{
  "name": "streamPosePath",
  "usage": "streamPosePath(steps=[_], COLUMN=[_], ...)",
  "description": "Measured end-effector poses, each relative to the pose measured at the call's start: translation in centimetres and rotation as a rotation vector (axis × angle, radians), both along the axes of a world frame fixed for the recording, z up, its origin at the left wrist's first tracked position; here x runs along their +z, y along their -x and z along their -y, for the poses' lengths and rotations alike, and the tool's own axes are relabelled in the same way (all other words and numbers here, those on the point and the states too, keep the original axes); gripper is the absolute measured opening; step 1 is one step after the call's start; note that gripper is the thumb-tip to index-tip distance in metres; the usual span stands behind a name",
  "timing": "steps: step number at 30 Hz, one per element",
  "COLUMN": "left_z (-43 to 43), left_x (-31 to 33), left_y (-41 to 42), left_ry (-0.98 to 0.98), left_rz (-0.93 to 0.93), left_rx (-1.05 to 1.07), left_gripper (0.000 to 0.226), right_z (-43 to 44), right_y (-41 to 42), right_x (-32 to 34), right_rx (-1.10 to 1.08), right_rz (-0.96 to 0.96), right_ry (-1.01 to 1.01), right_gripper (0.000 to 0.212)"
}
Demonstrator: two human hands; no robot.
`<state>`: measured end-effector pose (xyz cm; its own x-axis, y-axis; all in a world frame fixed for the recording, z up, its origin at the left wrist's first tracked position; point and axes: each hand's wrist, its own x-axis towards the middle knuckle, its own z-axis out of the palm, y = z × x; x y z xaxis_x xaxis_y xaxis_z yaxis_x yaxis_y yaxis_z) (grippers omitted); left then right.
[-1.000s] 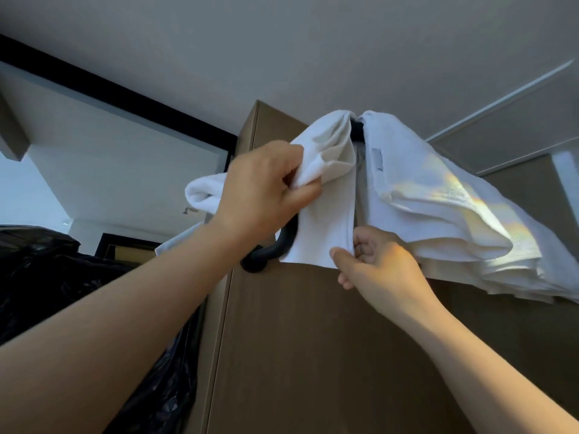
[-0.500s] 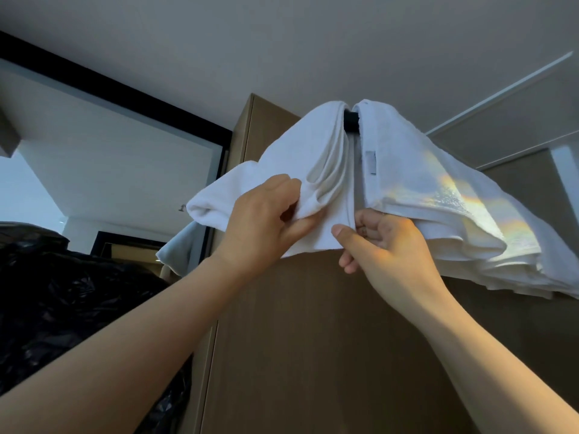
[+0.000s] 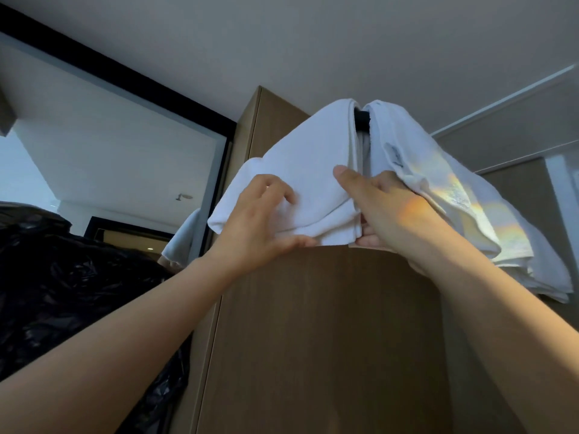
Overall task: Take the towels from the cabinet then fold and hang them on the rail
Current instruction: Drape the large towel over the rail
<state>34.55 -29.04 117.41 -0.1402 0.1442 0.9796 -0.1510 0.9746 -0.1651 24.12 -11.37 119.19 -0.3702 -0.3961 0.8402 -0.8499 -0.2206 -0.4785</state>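
Your forearms rise from 6 o'clock toward the work overhead. At 8 o'clock, a crumpled black plastic bag (image 3: 62, 292) fills the near left.

Your left hand (image 3: 260, 220) grips the lower fold of a folded white towel (image 3: 300, 164), with the fingers curled on its face and the thumb along the hem. Your right hand (image 3: 391, 211) pinches the same towel's right edge, thumb stretched up the front and fingers tucked behind.

That towel hangs at 12 o'clock over a black rail (image 3: 362, 120), against a brown wooden cabinet panel (image 3: 313, 339). Just beside it, toward 2 o'clock, a second towel (image 3: 454, 202) drapes over the same rail, its layers looser and streaked with rainbow light. A pale cloth (image 3: 183, 239) peeks out beyond the panel's left edge at 9 o'clock, and what it is cannot be told.

Two towels are up, so the task looks well advanced. What seems left is squaring this one's edges. Whether more towels wait in the cabinet cannot be seen.
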Motion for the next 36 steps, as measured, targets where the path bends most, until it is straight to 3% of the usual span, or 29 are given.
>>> streamPosePath(steps=[2,5,8,10,12,17,20,23,26,29,32,36], left_z=[0.9,2.6,4.8,5.3,5.3,5.5,6.1,5.8,4.2,2.5,1.8,1.6], left_x=[-0.4,-0.9,-1.1,-1.3,-1.7,-1.1,-1.1,-1.6,-2.0,-1.4,-0.3,-0.3], left_y=[-0.1,-0.3,0.0,0.5,0.9,0.7,0.0,0.0,0.3,0.8,1.4,2.6], left_ry=[-0.184,-0.519,-0.870,-1.096,-1.200,-1.298,-1.342,-1.366,-1.399,-1.303,-1.259,-1.264], left_rz=[-0.034,-0.144,-0.285,-0.250,-0.248,-0.395,-0.401,-0.299,-0.150,-0.003,-0.131,-0.194], left_rx=[-0.039,-0.219,-0.232,-0.546,-0.984,-1.415,-1.644,-1.906,-1.850,-1.839,-1.965,-2.030], left_gripper=[0.075,0.070,0.072,0.076,0.063,0.018,0.016,0.019,0.027,0.038,0.024,0.030], right_z=[-0.1,-0.1,0.1,0.1,0.2,0.6,1.5,2.1,1.9,2.1,2.2,1.8], right_y=[-1.2,-2.4,-2.8,-2.7,-2.6,-2.8,-2.9,-2.3,-1.6,-1.2,-0.7,-0.2], right_x=[0.6,1.3,1.2,0.9,0.6,0.4,-0.5,-1.4,-1.9,-2.1,-1.6,-0.9], right_rx=[-0.133,-0.188,-0.192,-0.199,-0.178,-0.116,-0.036,-0.077,-0.199,-0.297,-0.297,-0.221], right_rz=[-0.056,-0.073,-0.052,-0.071,-0.098,-0.055,0.059,-0.006,-0.149,-0.228,-0.174,-0.089], right_ry=[-0.051,-0.080,-0.055,-0.037,-0.010,0.034,0.046,0.088,0.183,0.231,0.173,0.135], right_gripper=[0.058,0.040,0.032,0.027,0.027,0.027,0.028,0.039,0.042,0.041,0.039,0.046])
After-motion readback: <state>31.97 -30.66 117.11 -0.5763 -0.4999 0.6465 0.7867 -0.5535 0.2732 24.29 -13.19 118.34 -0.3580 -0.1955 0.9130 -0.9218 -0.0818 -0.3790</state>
